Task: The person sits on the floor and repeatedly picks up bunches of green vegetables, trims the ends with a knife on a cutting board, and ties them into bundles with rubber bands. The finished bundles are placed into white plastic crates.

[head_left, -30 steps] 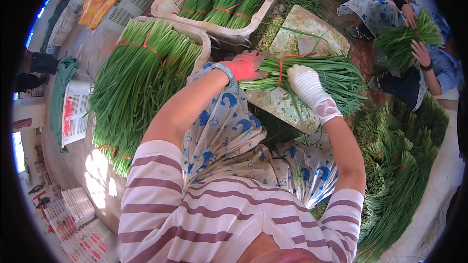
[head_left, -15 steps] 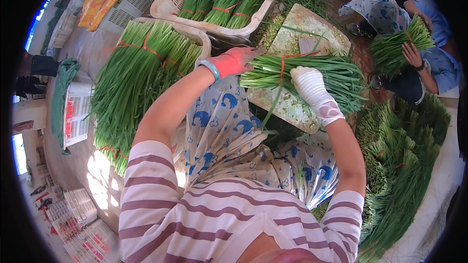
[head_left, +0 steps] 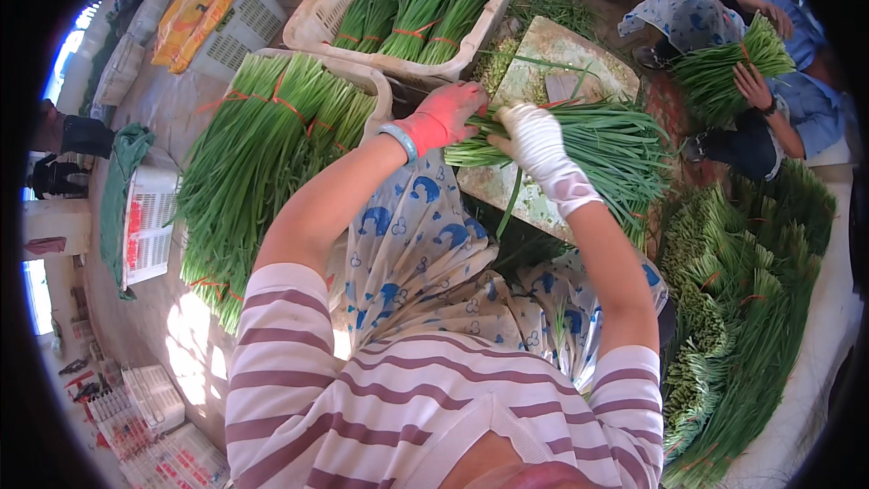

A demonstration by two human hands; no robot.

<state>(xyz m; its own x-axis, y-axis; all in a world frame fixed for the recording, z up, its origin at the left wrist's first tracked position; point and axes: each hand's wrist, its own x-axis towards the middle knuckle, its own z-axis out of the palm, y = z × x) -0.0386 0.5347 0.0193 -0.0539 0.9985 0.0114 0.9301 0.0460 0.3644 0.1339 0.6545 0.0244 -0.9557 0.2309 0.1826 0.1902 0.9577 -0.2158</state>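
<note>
My left hand (head_left: 438,119), in a pink glove, has its fingers curled over the stem end of a bundle of long green leafy stalks (head_left: 615,154) lying across a dirty pale board (head_left: 570,45). Beside it, my right hand (head_left: 536,147), in a white glove, grips the same bundle close to the left hand's fingertips. The bundle's leaves fan out to the right, and one loose leaf hangs below. The spot between my fingertips, where a red band was, is largely covered.
A crate (head_left: 381,95) piled with banded bundles is at my left, another (head_left: 305,18) beyond it. A heap of bundles (head_left: 760,308) lies at my right. A co-worker (head_left: 801,113) holds a bundle at upper right. White crates (head_left: 149,208) line the left.
My right hand has moved left and up along the bundle to meet my left hand, which has shifted slightly up. The co-worker's bundle has shifted up and left.
</note>
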